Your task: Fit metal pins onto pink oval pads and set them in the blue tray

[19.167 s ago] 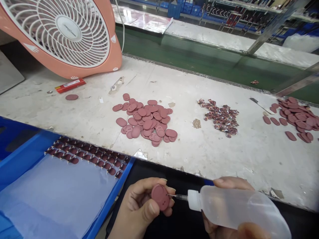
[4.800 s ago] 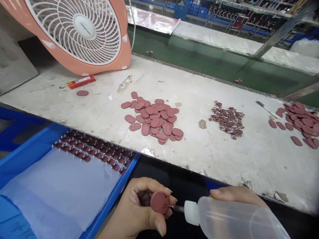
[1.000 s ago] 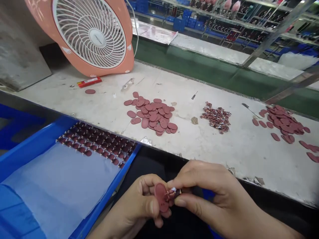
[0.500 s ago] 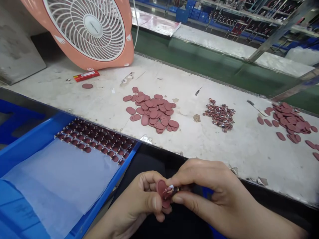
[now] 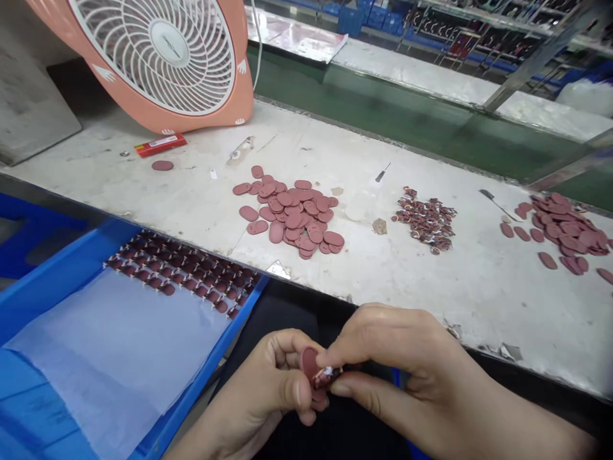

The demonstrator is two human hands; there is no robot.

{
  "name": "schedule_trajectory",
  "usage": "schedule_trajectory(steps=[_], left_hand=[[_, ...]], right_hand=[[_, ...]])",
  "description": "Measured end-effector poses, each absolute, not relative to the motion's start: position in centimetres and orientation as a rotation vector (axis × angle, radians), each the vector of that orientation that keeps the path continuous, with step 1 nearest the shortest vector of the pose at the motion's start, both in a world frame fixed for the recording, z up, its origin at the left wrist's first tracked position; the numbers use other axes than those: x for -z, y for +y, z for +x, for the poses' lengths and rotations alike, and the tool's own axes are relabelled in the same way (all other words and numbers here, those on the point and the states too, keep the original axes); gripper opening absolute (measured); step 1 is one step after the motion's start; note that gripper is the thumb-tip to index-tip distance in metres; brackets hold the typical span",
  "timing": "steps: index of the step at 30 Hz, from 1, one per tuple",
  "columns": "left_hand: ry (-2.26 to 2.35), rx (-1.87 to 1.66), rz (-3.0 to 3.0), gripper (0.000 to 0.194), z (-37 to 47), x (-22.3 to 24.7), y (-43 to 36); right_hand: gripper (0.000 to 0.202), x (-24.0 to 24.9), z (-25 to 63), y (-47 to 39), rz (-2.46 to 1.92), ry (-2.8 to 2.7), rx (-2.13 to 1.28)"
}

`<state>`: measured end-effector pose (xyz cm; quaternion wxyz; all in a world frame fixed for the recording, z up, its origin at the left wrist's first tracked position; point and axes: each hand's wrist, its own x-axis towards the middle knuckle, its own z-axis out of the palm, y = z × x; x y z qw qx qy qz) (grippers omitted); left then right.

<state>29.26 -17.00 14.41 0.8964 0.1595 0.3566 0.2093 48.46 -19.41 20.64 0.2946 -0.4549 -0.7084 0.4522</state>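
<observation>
Below the bench edge, my left hand [image 5: 280, 386] pinches dark red oval pieces [image 5: 310, 361] between thumb and fingers. My right hand [image 5: 383, 358] comes in from the right, its thumb and forefinger closed on a small dark part with a white bit [image 5: 326, 375], which lies against the oval pieces. The fingers hide much of both. On the bench lie a pile of red ovals [image 5: 294, 217], a heap of small dark parts with light bits [image 5: 426, 220] and a second pile of red ovals [image 5: 567, 227] at the right.
A blue tray [image 5: 239, 326] at the lower left holds rows of assembled pieces [image 5: 191, 271] and a white sheet [image 5: 119, 345]. An orange fan [image 5: 244, 105] stands on the bench [image 5: 402, 287], near a red box [image 5: 160, 145]. A small tool [image 5: 382, 172] lies farther back.
My right fingertips and the small dark part have shifted slightly, closer against the red ovals. My left hand has hardly moved. The view has shifted a little.
</observation>
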Motion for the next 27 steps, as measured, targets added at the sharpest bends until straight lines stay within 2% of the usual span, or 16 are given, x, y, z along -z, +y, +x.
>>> schedule_trajectory(steps=[10,16,20,24,27], left_hand=[[0.739,-0.504,0.292,0.038,29.6,-14.6,-17.6],[0.746,-0.426,0.266,0.038,29.6,-15.6,-17.4],[0.9,-0.328,0.264,0.043,29.4,-16.0,-17.5],[0.938,-0.318,0.258,0.034,29.6,-16.5,-17.4],[0.848,-0.31,0.232,0.035,29.8,-16.2,-17.2]], right_hand=[[0.013,-20.7,48.2,-19.1,-1.17,-2.002,-1.113],[0.009,-20.8,48.1,-19.8,-1.105,-2.02,-0.997],[0.016,-19.7,48.4,-20.9,-1.014,-1.987,-0.935],[0.022,-18.9,48.6,-21.5,-0.993,-1.955,-0.936],[0.021,-19.6,48.5,-21.0,-1.067,-1.955,-1.006]])
